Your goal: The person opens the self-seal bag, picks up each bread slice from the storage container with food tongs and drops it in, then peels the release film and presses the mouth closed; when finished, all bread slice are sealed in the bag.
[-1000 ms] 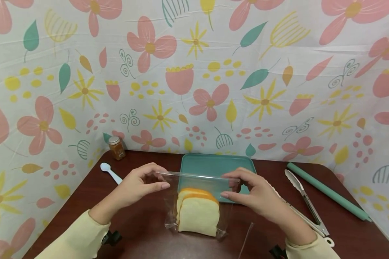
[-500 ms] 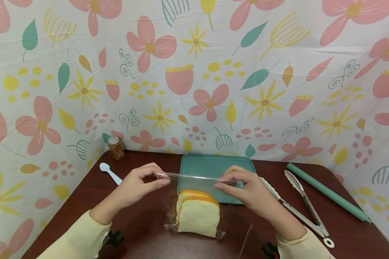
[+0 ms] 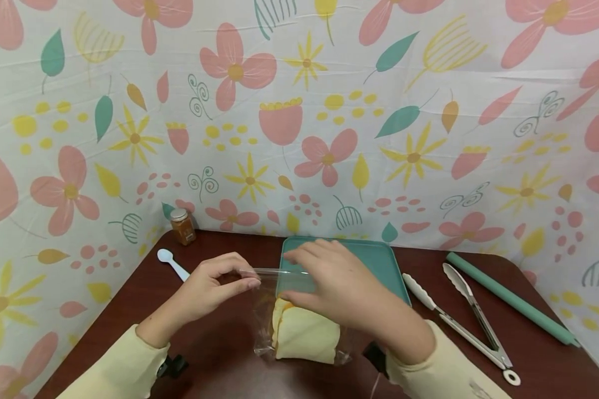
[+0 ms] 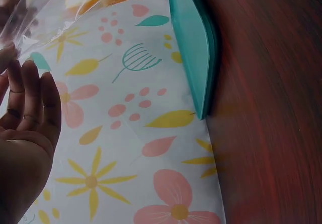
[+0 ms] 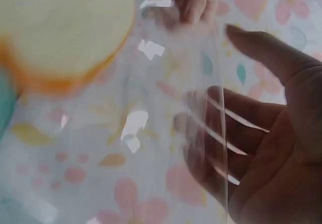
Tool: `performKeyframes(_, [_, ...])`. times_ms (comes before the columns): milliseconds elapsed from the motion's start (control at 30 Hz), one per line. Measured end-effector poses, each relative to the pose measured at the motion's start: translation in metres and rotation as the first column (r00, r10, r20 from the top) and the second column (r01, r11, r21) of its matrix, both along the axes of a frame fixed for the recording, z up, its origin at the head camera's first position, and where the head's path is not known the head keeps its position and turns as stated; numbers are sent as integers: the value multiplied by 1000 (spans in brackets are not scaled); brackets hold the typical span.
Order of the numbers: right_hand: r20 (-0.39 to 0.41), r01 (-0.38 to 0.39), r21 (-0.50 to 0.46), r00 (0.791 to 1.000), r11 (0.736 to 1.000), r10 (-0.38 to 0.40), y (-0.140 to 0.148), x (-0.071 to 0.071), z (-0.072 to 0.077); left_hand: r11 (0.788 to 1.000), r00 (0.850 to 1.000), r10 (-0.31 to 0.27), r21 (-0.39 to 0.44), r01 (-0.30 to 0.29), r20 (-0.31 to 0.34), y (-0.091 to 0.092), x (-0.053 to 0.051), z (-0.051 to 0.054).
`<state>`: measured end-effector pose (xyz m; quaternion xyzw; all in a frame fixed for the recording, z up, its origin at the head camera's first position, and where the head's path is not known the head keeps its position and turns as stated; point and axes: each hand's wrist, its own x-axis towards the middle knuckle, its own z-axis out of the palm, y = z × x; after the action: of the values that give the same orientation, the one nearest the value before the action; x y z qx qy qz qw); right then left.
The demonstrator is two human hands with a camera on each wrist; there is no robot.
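Observation:
In the head view, slices of bread [image 3: 306,335] stand inside a clear plastic bag [image 3: 264,324] on the dark table. My left hand [image 3: 214,285] pinches the left end of the bag's top edge between thumb and fingers. Above the bread, my right hand [image 3: 339,282] is spread over the right part of that edge. In the right wrist view its fingers [image 5: 241,100] reach behind the clear film, while the thumb [image 5: 266,48] stays apart from them. From the head camera, the right hand hides the bag's right top corner and part of the bread's crust.
Behind the bag lies a teal tray [image 3: 386,271]. To the right are metal tongs [image 3: 464,334] and a long teal roll [image 3: 511,299]. At the left are a pale blue spoon [image 3: 173,265] and an orange-brown jar [image 3: 183,229]. Patterned fabric hangs behind the table.
My right hand has released its pinch on the bag's right end and moved left over the bread, fingers spreading. The left hand keeps its pinch in nearly the same place.

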<state>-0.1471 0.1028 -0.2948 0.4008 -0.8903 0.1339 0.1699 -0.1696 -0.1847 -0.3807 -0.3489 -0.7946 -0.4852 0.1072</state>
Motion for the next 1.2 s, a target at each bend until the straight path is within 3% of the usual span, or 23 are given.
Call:
performKeyframes(200, [128, 10, 110, 991, 994, -24, -35, -7, 4, 1000, 999, 6, -7, -6, -46, 1, 1, 1])
performKeyframes(400, [143, -28, 124, 990, 992, 10, -45, -10, 1, 1000, 998, -5, -18, 3, -69, 4, 4, 4])
performKeyframes(767, [178, -29, 102, 984, 994, 10, -37, -9, 2, 1000, 993, -16, -1, 16, -121, 9, 7, 7])
performKeyframes(1200, [159, -40, 58, 987, 998, 30, -6, -3, 1, 1000, 988, -9, -2, 9, -157, 8, 12, 8])
